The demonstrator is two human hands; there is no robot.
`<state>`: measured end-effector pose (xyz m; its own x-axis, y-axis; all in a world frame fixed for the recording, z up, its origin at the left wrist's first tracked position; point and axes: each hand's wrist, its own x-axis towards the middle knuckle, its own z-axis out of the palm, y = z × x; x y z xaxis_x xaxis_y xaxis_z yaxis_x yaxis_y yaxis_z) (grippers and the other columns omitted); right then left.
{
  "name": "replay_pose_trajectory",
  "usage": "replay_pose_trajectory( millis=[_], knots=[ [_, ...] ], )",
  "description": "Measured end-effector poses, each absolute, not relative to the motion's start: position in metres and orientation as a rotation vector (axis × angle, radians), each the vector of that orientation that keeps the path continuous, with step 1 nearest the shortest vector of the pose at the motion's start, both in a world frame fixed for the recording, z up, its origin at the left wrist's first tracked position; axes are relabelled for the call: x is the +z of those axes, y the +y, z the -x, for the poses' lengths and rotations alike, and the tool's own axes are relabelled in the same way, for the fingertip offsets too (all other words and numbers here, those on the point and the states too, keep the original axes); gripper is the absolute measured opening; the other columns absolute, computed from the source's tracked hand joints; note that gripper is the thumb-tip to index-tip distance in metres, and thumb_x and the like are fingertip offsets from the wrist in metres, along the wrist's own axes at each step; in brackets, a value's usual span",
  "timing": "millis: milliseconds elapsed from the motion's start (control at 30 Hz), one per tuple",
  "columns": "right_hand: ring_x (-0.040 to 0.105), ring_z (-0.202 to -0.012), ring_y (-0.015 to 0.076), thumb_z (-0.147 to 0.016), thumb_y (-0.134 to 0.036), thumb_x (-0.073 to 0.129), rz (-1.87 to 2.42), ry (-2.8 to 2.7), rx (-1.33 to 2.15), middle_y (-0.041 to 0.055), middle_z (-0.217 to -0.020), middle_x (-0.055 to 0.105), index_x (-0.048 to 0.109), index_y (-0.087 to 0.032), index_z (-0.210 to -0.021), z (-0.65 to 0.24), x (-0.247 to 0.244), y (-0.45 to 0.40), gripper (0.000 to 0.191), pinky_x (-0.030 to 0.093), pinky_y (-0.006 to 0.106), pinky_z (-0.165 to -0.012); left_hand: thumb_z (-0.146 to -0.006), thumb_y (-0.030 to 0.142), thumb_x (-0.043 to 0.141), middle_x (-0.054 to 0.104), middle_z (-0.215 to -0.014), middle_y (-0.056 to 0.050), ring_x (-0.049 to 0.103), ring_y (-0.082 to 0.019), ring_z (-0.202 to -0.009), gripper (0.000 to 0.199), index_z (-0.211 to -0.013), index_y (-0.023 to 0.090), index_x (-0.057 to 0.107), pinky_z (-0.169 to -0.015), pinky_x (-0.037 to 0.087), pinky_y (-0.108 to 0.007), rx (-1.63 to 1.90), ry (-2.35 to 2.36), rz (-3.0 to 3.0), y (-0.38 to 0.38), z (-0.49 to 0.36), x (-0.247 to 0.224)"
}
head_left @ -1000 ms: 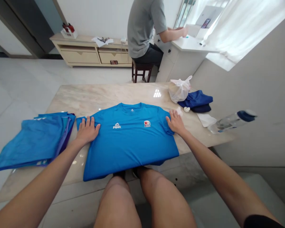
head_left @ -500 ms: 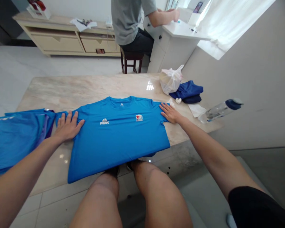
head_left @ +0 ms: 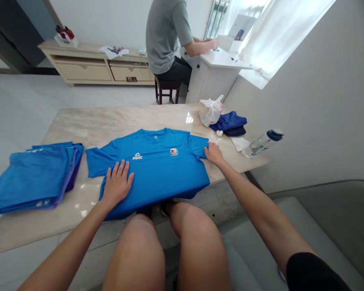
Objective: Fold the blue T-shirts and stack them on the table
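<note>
Blue T-shirt (head_left: 166, 173) on marble tabletop (head_left: 109, 119)

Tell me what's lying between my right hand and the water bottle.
In the head view, a white sheet of paper or tissue lies on the marble tabletop between the right hand and the plastic water bottle.
</note>
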<state>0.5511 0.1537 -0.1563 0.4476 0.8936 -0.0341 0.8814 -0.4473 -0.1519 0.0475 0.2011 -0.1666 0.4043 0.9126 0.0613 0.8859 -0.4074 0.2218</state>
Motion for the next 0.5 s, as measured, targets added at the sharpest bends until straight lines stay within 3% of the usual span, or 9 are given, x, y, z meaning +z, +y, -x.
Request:
replay_pose_trajectory(
  millis=[233, 367, 500],
  knots=[
    [0.050, -0.138, 0.0428, -0.104, -0.062, 0.062, 2.613, -1.169, 0.155, 0.0212, -0.151, 0.054, 0.066, -0.023, -0.148, -0.572, -0.180, 0.182, 0.059, 0.041, 0.062, -0.117, -0.111, 0.049, 0.028, 0.043, -0.178, -0.016, 0.033, -0.035, -0.169, 0.072, -0.169, 0.012, 0.048, -0.139, 0.020, -0.059, 0.359, 1.616, -2.557, 0.187, -0.026, -0.173],
    [0.055, -0.129, 0.0366, -0.103, -0.046, 0.064, 2.464, -1.024, 0.175, 0.0182, -0.136, 0.064, 0.072, -0.019, -0.118, -0.572, -0.189, 0.193, 0.032, 0.041, 0.054, -0.115, -0.111, 0.047, 0.029, 0.044, -0.177, -0.017, 0.035, -0.035, -0.168, 0.070, -0.169, 0.012, 0.049, -0.139, 0.021, -0.059, 0.388, 1.607, -2.531, 0.187, -0.028, -0.172],
    [0.065, -0.108, 0.0311, -0.106, -0.034, 0.052, 2.342, -0.882, 0.154, 0.0163, -0.111, 0.073, 0.065, -0.017, -0.120, -0.571, -0.182, 0.190, 0.026, 0.049, 0.043, -0.102, -0.111, 0.046, 0.030, 0.047, -0.175, -0.018, 0.038, -0.037, -0.166, 0.069, -0.166, 0.011, 0.052, -0.138, 0.023, -0.062, 0.442, 1.594, -2.512, 0.186, -0.030, -0.172]
  ],
)
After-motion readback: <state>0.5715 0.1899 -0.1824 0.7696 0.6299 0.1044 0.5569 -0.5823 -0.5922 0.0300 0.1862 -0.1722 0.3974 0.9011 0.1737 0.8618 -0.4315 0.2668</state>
